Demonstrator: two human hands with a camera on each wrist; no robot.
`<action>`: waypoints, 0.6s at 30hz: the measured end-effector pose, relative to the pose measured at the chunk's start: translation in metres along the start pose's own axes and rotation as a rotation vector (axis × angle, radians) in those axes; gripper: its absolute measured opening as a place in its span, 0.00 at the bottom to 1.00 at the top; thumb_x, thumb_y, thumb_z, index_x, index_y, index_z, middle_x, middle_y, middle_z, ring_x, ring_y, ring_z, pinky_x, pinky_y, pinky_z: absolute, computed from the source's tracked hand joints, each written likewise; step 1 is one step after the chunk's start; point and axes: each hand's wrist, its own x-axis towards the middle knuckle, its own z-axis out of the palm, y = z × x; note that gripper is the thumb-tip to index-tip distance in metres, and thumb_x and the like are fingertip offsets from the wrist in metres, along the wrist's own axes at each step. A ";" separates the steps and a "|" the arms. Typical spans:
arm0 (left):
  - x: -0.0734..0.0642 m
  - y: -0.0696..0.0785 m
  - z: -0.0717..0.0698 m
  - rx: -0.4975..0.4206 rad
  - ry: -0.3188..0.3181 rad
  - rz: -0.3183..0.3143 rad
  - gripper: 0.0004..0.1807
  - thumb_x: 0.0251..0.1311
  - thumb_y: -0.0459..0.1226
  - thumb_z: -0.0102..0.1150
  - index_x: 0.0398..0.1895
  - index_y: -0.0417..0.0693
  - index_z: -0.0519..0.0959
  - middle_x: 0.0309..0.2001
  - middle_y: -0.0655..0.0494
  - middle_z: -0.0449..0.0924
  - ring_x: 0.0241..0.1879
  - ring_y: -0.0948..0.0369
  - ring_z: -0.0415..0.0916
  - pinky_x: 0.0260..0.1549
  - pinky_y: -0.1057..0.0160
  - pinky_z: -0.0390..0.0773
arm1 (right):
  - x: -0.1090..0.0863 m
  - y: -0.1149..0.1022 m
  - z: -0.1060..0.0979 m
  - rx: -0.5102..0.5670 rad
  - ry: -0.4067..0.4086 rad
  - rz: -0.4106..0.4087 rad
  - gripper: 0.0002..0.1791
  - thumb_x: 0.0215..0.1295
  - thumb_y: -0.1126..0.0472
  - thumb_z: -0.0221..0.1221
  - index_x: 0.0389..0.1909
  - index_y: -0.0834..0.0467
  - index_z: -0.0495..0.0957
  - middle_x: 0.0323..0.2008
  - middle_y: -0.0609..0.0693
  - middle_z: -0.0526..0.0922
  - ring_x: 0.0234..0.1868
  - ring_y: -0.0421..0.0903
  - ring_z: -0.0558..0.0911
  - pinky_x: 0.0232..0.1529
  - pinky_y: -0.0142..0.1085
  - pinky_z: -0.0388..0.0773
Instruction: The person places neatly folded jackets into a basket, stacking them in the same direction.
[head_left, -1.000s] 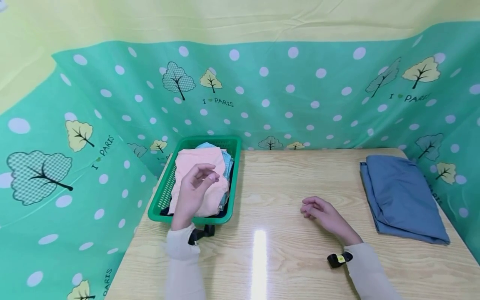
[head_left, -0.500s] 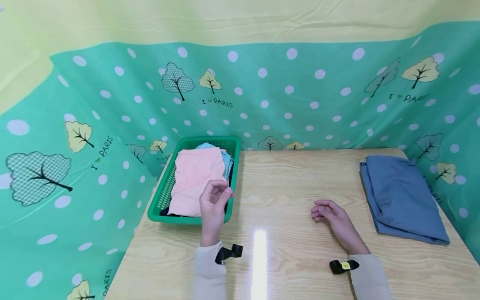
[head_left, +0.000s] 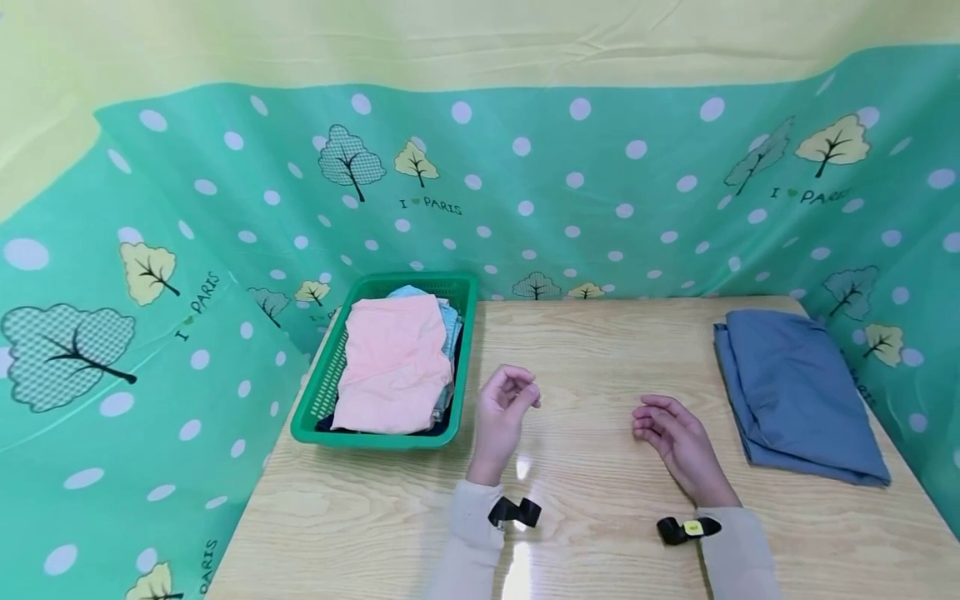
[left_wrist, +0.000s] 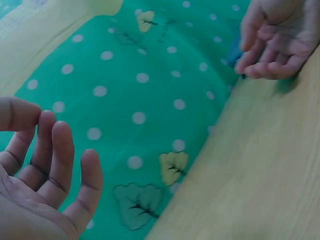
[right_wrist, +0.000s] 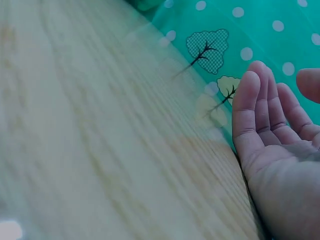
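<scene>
My left hand [head_left: 501,421] hovers over the wooden table just right of the green basket, its fingers loosely bent and nothing held. To its right, my right hand [head_left: 682,446] is low at the table, fingers relaxed, also holding nothing. In the left wrist view the left hand [left_wrist: 47,180] shows thumb and index fingertips close together. A pale pink folded cloth [head_left: 393,362] lies on top in the green plastic basket [head_left: 461,400], over light blue and dark cloths. A folded blue-grey cloth [head_left: 802,396] lies at the table's right, beyond my right hand.
The wooden table [head_left: 600,342] spans the space, with a bright light reflection near its front. A green polka-dot curtain [head_left: 570,200] with printed trees hangs behind the table and along both sides. Black straps with small cameras sit at both wrists.
My left hand has moved right, from over the pink cloth in the basket to over the table. The right hand has shifted slightly right. Basket and cloths have stayed in place.
</scene>
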 end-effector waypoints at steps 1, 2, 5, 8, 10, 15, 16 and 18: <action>0.000 -0.005 0.004 -0.002 -0.005 -0.035 0.09 0.66 0.25 0.56 0.45 0.24 0.73 0.32 0.58 0.78 0.32 0.63 0.79 0.37 0.68 0.82 | 0.000 0.000 -0.001 0.032 -0.005 -0.007 0.20 0.82 0.63 0.46 0.65 0.72 0.64 0.46 0.49 0.84 0.46 0.41 0.84 0.49 0.32 0.85; 0.000 -0.010 0.007 -0.003 -0.007 -0.068 0.09 0.66 0.25 0.56 0.45 0.25 0.73 0.32 0.58 0.78 0.33 0.63 0.79 0.38 0.68 0.83 | -0.001 0.000 -0.002 0.065 -0.014 -0.014 0.18 0.82 0.64 0.45 0.65 0.70 0.66 0.47 0.49 0.84 0.46 0.42 0.83 0.49 0.32 0.84; 0.002 -0.024 0.016 -0.016 0.007 -0.154 0.08 0.66 0.25 0.56 0.46 0.27 0.74 0.32 0.57 0.78 0.34 0.62 0.79 0.38 0.68 0.83 | -0.001 -0.002 -0.006 0.189 -0.064 -0.055 0.16 0.83 0.66 0.40 0.63 0.65 0.70 0.48 0.50 0.83 0.47 0.44 0.83 0.50 0.34 0.84; 0.004 -0.038 0.026 -0.037 0.036 -0.224 0.08 0.65 0.24 0.56 0.45 0.27 0.75 0.32 0.55 0.78 0.34 0.62 0.79 0.36 0.69 0.83 | -0.002 -0.006 -0.012 0.344 -0.144 -0.132 0.21 0.83 0.70 0.32 0.62 0.64 0.72 0.50 0.54 0.83 0.49 0.48 0.84 0.53 0.37 0.83; 0.005 -0.047 0.033 -0.045 0.049 -0.262 0.07 0.64 0.23 0.55 0.44 0.28 0.75 0.32 0.54 0.79 0.33 0.62 0.79 0.35 0.69 0.83 | -0.002 -0.011 -0.016 0.420 -0.192 -0.196 0.24 0.82 0.72 0.28 0.62 0.65 0.72 0.51 0.57 0.83 0.51 0.50 0.84 0.55 0.39 0.83; 0.004 -0.062 0.055 -0.033 0.009 -0.320 0.07 0.64 0.23 0.56 0.44 0.29 0.77 0.31 0.54 0.80 0.31 0.63 0.79 0.33 0.70 0.83 | -0.006 -0.029 -0.026 0.490 -0.196 -0.352 0.26 0.80 0.73 0.24 0.63 0.71 0.69 0.51 0.63 0.83 0.51 0.54 0.83 0.56 0.42 0.83; 0.004 -0.063 0.061 -0.032 -0.005 -0.326 0.08 0.63 0.23 0.56 0.44 0.29 0.77 0.30 0.56 0.80 0.31 0.63 0.79 0.33 0.70 0.83 | -0.007 -0.034 -0.027 0.488 -0.178 -0.376 0.26 0.80 0.73 0.24 0.62 0.71 0.69 0.51 0.63 0.83 0.51 0.55 0.83 0.56 0.42 0.83; 0.002 -0.065 0.071 -0.027 -0.040 -0.338 0.09 0.63 0.23 0.57 0.46 0.30 0.77 0.29 0.60 0.79 0.31 0.64 0.79 0.33 0.71 0.84 | -0.010 -0.044 -0.029 0.471 -0.126 -0.414 0.24 0.81 0.74 0.26 0.61 0.72 0.70 0.49 0.64 0.83 0.49 0.55 0.83 0.54 0.42 0.83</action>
